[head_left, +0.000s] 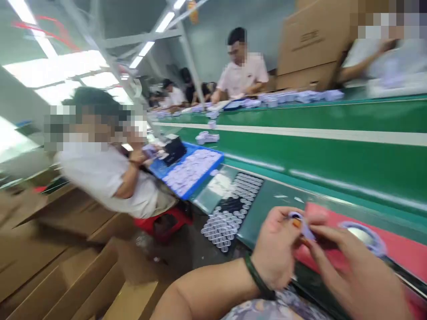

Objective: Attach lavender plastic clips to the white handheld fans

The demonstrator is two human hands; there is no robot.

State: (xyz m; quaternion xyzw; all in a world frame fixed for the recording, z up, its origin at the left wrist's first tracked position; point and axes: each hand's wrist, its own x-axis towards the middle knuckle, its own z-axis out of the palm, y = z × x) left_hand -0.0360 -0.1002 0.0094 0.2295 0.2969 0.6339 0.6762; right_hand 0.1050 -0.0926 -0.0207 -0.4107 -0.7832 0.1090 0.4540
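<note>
Lavender part (307, 230), one, small: raised over the red mat (400, 249) at near right, between two hands. Left hand (275, 249), dark green bangle (256, 278) at the wrist: fingers closed around the part. Right hand (360, 271): thumb and fingers pinched on the part's near right side. Lavender ring (380, 242) with pale centre, one: on the mat, just beyond the right hand. Black tray (230, 204) with clear round pieces (220, 229), many: left of the hands, at the edge of the bench (267, 198). Blue tray (207, 174), holding numerous pale lavender pieces (193, 171): farther left, before a seated co-worker (110, 178).
</note>
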